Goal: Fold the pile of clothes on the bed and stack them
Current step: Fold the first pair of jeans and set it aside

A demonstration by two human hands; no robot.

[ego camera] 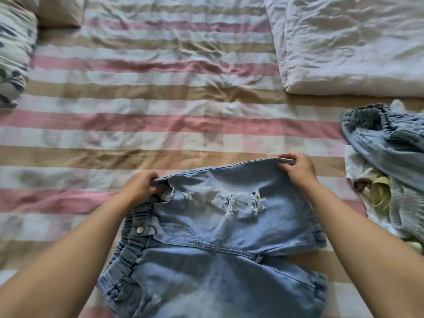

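Head view: the left hand (141, 188) is clenched on the far left corner of the jeans (229, 226), its fingers curled over the denim. The right hand (298, 168) grips the far right corner, thumb and fingers wrapped round the hem. The edge between the two hands runs taut, rising a little toward the right.

The jeans are light blue. Their upper layer, which the hands hold, lies doubled over the lower one. It has ripped patches with white threads across its middle. A metal button (140, 229) sits at the left, beside a gathered elastic waistband. The jeans lie on the striped sheet (160, 111) at the near side of the bed, between the two forearms. Their nearest part is blurred.

To the right, apart from the jeans and beyond the right forearm, lies the unfolded pile (380, 193). A second denim piece (385, 138) with an elastic waist is on top, with white, yellow-green and pale ribbed cloth under it.

Farther off, a folded white quilt (344, 42) fills the far right corner. A patterned pillow (13, 53) is at the far left edge, and a beige cushion (59, 12) lies behind it.
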